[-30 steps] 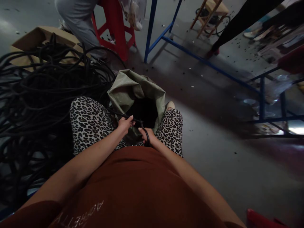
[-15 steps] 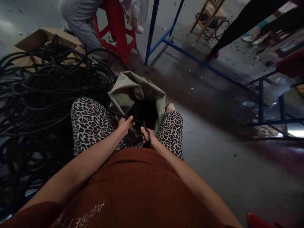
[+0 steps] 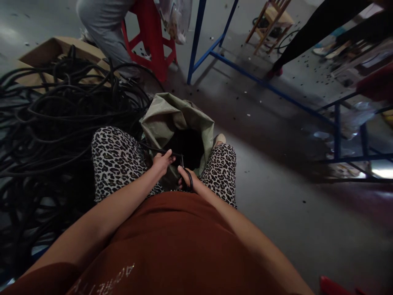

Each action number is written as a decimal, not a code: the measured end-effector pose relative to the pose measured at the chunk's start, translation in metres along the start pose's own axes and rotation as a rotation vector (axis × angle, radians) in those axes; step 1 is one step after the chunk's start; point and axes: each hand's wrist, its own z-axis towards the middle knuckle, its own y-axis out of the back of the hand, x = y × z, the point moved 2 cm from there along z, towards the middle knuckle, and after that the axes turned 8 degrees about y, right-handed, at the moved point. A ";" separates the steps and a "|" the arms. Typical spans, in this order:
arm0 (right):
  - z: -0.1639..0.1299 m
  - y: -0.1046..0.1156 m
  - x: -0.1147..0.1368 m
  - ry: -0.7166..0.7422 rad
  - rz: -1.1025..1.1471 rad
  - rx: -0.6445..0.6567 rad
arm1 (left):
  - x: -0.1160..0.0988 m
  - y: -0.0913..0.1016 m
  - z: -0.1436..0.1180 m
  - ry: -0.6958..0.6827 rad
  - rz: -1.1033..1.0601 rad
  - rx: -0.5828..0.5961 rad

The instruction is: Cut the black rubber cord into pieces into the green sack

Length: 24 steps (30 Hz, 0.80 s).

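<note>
Fingers are your risk: your left hand point(image 3: 161, 162) pinches the thin black rubber cord point(image 3: 150, 148) right at the black-handled scissors point(image 3: 186, 177) clasped in your right hand point(image 3: 188, 177), above the open green woven sack point(image 3: 172, 119).

Single head view, steep downward, close over lap point(image 3: 166, 172), floor beyond.
</note>
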 end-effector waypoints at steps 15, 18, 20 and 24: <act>0.006 -0.001 0.000 -0.038 0.005 -0.058 | 0.015 -0.001 -0.007 0.029 0.074 -0.001; 0.006 0.000 0.002 -0.038 0.017 -0.081 | 0.016 -0.003 -0.009 0.040 0.093 0.002; 0.004 0.001 0.004 -0.037 0.019 -0.089 | 0.017 -0.004 -0.010 0.049 0.099 0.024; 0.003 0.004 0.005 -0.015 0.012 -0.109 | 0.014 -0.004 -0.011 0.067 0.061 0.087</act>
